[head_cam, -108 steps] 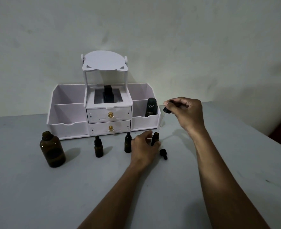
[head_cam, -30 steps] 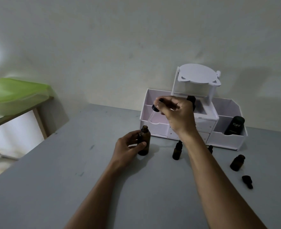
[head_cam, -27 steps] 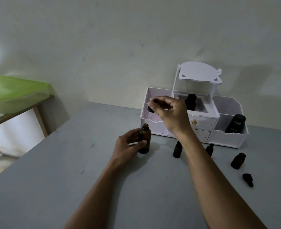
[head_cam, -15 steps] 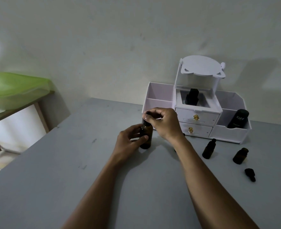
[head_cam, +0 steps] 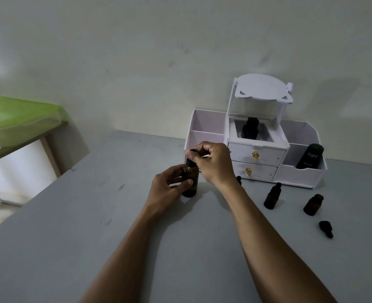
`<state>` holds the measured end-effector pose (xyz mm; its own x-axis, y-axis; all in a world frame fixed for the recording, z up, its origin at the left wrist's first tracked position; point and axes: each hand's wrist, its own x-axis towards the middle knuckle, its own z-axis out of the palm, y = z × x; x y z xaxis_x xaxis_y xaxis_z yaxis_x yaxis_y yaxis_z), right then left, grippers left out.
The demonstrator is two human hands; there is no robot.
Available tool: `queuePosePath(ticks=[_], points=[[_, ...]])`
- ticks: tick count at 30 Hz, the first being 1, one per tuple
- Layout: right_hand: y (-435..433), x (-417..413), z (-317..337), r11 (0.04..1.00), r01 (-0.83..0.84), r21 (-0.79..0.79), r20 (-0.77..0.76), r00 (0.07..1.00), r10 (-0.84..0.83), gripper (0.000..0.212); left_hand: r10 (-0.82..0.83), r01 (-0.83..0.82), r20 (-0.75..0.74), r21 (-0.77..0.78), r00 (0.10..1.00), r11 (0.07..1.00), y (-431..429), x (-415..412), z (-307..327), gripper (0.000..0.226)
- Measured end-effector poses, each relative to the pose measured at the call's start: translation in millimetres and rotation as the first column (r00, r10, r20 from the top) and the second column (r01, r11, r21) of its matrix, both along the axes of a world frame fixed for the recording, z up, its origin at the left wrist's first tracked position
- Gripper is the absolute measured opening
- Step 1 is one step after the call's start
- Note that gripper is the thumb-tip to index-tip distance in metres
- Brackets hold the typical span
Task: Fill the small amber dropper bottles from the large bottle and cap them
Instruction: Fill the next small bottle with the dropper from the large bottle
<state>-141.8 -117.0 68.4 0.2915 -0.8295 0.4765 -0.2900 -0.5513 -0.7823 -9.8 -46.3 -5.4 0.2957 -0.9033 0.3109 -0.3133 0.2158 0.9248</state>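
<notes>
Wrapped the left hand (head_cam: 168,186) round the large amber bottle (head_cam: 194,190), with fingers curled on its far side and thumb across the front, most likely to stop it tipping or sliding on the grey table (head_cam: 71,237) while worked on from above. Had the bottle upright near the middle of the view, at about 9 o'clock of the white organizer (head_cam: 204,127), just in front of its left compartment.

Pinched the rubber bulb of a dropper (head_cam: 190,163) between thumb and fingertips of the right hand (head_cam: 213,162), at 12 o'clock of the bottle, with the black collar right at the neck. Judged the pipette to be down inside, but could not make out the glass clearly through the dark amber. Probably held the bulb that way to squeeze and release it, drawing liquid up for a small bottle.

Had the small bottles standing off at 3 o'clock of the large one, apart from the working hands and so unlikely to be knocked: a capped small bottle (head_cam: 272,196), an uncapped small bottle (head_cam: 313,205) beyond it, likely awaiting its fill, and a third small bottle (head_cam: 238,178) with only its black tip showing behind the right wrist. Saw a loose black cap (head_cam: 326,228) lying on its side at 5 o'clock of the uncapped bottle; could not tell whose. Could not read any fill level through the dark glass, so judged only that at least one small bottle remained unfinished. Saw a black Kahf bottle (head_cam: 310,158) in the organizer's right compartment, apart from the job
</notes>
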Motion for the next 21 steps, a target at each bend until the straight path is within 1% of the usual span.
queuePosePath(ticks=[7,12,16,17,19,21], points=[[5,-2,6,1.000,-0.023,-0.020,-0.005,1.000,0.022,0.012,0.008,-0.008,-0.006,0.009,1.000,1.000,1,1,0,0.049],[7,-7,33,0.996,-0.054,-0.068,0.077,0.995,0.059,0.010,0.015,-0.015,-0.026,0.005,1.000,1.000,3,-3,0,0.045],[11,-16,63,0.990,-0.065,-0.127,0.193,0.977,0.089,0.012,0.039,-0.039,-0.021,0.001,0.999,0.999,5,-2,0,0.054],[12,-20,70,0.988,-0.065,-0.141,0.232,0.968,0.097,0.014,0.071,-0.071,-0.014,-0.019,0.997,0.997,6,-4,1,0.057],[14,-32,84,0.986,-0.051,-0.161,0.297,0.950,0.098,0.019,0.190,-0.188,0.014,-0.101,0.982,0.977,11,-9,6,0.062],[18,-51,95,0.984,-0.041,-0.173,0.334,0.937,0.097,0.019,0.320,-0.309,0.020,-0.218,0.947,0.926,17,-19,14,0.059]])
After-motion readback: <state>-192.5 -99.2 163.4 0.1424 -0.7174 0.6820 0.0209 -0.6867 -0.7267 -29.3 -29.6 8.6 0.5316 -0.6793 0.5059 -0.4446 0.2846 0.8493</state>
